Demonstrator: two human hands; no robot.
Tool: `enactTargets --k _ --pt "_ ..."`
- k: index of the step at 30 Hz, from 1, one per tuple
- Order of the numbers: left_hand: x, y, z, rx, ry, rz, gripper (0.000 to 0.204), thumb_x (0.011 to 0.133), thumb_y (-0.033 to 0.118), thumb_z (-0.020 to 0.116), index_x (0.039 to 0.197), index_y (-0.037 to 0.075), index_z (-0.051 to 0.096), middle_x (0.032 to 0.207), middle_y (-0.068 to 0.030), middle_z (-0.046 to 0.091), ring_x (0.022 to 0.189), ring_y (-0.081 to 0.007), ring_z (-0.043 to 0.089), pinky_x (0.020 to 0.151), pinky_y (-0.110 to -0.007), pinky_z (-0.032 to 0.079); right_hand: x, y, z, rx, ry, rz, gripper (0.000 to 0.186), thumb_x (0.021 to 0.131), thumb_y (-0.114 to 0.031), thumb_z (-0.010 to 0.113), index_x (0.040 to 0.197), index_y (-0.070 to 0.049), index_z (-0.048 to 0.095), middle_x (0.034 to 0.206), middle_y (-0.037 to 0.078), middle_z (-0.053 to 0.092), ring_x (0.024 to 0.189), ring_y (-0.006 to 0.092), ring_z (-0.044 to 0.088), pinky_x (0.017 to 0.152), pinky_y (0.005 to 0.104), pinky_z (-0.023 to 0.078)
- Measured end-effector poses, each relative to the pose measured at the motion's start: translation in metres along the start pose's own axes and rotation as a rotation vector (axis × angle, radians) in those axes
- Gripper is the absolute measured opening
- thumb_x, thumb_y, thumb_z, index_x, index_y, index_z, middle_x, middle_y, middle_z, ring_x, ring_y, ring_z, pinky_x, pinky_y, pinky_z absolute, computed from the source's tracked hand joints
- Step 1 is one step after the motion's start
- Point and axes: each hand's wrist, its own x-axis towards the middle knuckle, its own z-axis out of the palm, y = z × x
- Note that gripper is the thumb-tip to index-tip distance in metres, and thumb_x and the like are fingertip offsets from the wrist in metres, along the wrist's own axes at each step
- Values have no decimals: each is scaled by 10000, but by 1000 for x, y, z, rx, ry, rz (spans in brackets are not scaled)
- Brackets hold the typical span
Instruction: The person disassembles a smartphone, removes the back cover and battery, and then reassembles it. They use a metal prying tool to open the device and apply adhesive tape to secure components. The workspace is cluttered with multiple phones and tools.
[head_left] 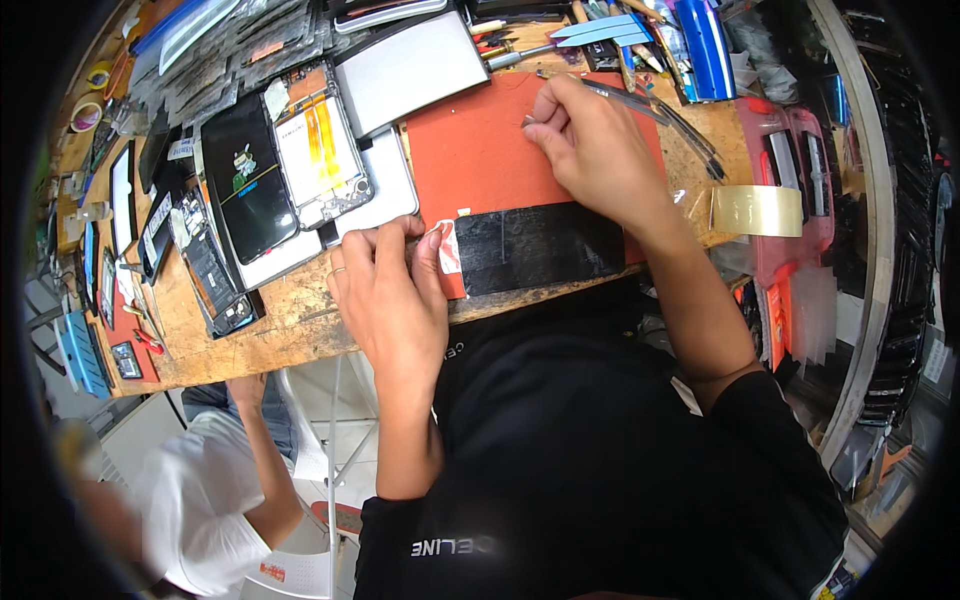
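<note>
On the bench lies a red mat (470, 130) with a black rectangular panel (540, 250) along its near side. My left hand (390, 290) rests at the mat's near left corner, fingers bent and thumb apart from them. Its thumb touches a white patch with red marks (447, 247) beside the panel's left end. Over the mat, my right hand (595, 145) is closed in a pinch; what its fingertips hold, if anything, is too small to make out. Dark tweezers (690, 135) lie beside the right hand, partly hidden by it.
Left of the mat are a lit phone (247, 180), an opened device with orange ribbon cables (322, 140) and a white-topped box (410, 75). A tape roll (757, 211) stands at right. Several tools (610, 30) lie behind. Another person (210, 490) sits at lower left.
</note>
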Motion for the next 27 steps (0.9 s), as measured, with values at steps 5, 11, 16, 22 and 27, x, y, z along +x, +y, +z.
enactTargets --k 5,11,16,22,27 --pt "3 3 4 51 -1 -1 149 925 186 758 953 58 687 942 -118 568 939 -335 558 850 -470 419 -52 -48 28 512 -9 151 113 943 1 701 1052 8 673 842 60 706 688 82 669 608 245 540" --pt "1 10 9 -19 37 -2 139 938 141 736 943 22 664 913 -141 620 889 -345 582 817 -478 440 -71 -57 58 542 80 136 140 907 30 719 1041 17 681 826 71 723 650 64 670 577 222 540" --pt "4 4 7 -229 48 -14 110 950 90 720 974 -6 674 866 -163 674 829 -355 619 784 -470 482 -68 -59 54 483 73 119 132 887 31 727 1010 19 679 798 77 715 625 80 666 560 235 534" --pt "1 4 5 -202 42 -1 93 956 73 708 923 -8 676 875 -151 668 822 -357 609 772 -460 480 -67 -62 54 466 66 138 117 860 13 730 949 13 656 743 104 691 616 182 707 576 310 558" --pt "1 5 7 -211 59 0 102 961 75 702 905 -2 665 871 -147 662 812 -355 603 757 -460 474 -67 -62 55 522 67 183 120 854 7 733 949 8 660 730 100 687 611 182 704 575 312 558"
